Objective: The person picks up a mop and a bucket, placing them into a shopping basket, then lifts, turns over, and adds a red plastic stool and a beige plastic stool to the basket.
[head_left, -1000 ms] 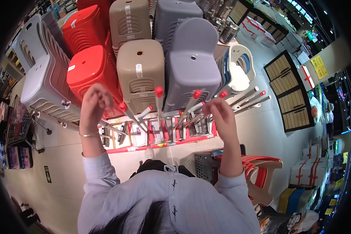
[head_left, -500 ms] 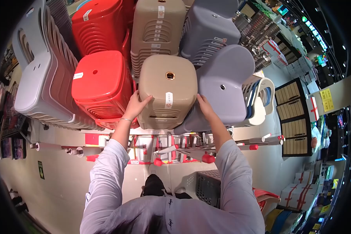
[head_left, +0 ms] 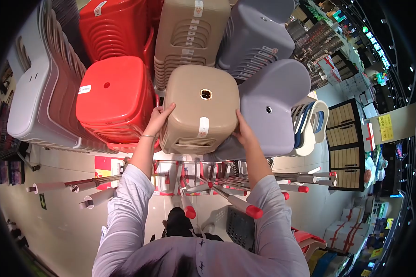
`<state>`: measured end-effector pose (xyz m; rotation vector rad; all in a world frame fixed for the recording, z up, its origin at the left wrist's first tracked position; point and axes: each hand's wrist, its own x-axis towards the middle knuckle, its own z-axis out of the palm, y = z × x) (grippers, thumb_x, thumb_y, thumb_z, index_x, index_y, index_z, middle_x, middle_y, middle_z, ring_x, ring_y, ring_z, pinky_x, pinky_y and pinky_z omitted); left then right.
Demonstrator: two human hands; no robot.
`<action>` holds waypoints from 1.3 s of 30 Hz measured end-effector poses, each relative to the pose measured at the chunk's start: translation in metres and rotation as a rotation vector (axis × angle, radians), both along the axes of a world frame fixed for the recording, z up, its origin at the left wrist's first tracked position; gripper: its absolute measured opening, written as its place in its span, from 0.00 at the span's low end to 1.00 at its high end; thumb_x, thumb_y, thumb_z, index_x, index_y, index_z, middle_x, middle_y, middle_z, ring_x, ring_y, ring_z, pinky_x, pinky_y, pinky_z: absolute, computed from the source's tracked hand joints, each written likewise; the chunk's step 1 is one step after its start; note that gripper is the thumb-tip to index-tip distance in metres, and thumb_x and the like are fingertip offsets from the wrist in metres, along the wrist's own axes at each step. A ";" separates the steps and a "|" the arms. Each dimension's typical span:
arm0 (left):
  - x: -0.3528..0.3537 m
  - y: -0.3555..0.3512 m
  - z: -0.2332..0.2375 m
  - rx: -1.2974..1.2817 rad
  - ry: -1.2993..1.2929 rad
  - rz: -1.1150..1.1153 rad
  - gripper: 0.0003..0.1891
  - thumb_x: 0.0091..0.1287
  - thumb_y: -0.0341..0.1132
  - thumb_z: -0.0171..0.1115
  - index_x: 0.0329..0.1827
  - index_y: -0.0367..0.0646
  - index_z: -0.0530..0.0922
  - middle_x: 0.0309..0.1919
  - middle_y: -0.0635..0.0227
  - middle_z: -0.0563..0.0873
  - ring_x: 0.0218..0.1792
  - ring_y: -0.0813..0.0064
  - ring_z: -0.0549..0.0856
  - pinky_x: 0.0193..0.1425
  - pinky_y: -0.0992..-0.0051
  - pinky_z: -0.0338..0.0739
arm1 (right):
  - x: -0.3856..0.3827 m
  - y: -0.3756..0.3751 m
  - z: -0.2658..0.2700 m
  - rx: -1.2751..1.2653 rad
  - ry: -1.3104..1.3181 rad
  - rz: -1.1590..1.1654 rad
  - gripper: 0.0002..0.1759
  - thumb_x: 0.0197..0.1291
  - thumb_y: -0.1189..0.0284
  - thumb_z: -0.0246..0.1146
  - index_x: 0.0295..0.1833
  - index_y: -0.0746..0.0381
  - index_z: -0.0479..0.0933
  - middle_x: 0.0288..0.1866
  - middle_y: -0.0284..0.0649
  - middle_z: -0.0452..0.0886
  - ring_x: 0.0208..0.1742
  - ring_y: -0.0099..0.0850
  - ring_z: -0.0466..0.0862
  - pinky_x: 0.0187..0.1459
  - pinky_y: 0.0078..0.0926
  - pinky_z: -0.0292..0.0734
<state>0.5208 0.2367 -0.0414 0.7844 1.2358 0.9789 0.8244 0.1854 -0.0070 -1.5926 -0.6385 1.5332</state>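
Note:
A beige plastic stool (head_left: 185, 99) with a square rounded top, a gold-rimmed hole and a white label stands in the middle. My left hand (head_left: 158, 122) is pressed on its left side, thumb along the top edge. Against the right side lies my right hand (head_left: 245, 131), its fingers partly hidden behind the stool. Both hands grip it between them. Close on the left is a red stool stack (head_left: 113, 90); on the right, a grey-purple chair with a backrest (head_left: 268, 111).
Behind stand taller stacks of red stools (head_left: 113, 34), beige stools (head_left: 189, 34) and grey seats (head_left: 259, 34). Light grey chairs (head_left: 30, 99) are stacked at far left. Poles with red end caps (head_left: 253, 212) jut out below the stools. A dark basket (head_left: 240, 226) sits on the floor.
The beige stool looks slightly larger and nearer, with my hands still on both sides. The view has shifted a little, and the red-capped poles below show more.

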 end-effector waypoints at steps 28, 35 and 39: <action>0.023 -0.237 0.398 1.054 0.054 0.430 0.25 0.62 0.52 0.56 0.37 0.32 0.74 0.29 0.69 0.78 0.30 0.84 0.74 0.36 0.83 0.69 | 0.008 -0.170 0.339 0.770 0.307 0.154 0.30 0.58 0.50 0.54 0.58 0.60 0.66 0.56 0.40 0.70 0.58 0.32 0.69 0.57 0.33 0.64; 0.064 -0.432 0.436 1.326 0.360 0.539 0.27 0.57 0.49 0.64 0.45 0.31 0.72 0.36 0.64 0.80 0.39 0.77 0.77 0.46 0.81 0.69 | -0.014 -0.283 0.328 0.718 0.589 0.176 0.38 0.58 0.41 0.44 0.62 0.61 0.64 0.59 0.40 0.69 0.61 0.33 0.68 0.62 0.33 0.59; 0.066 -0.513 0.431 1.314 0.529 0.595 0.26 0.60 0.48 0.60 0.48 0.30 0.71 0.39 0.62 0.78 0.42 0.75 0.76 0.49 0.79 0.68 | -0.019 -0.350 0.312 0.640 0.718 0.200 0.42 0.58 0.40 0.42 0.63 0.65 0.60 0.61 0.44 0.67 0.62 0.37 0.66 0.63 0.36 0.58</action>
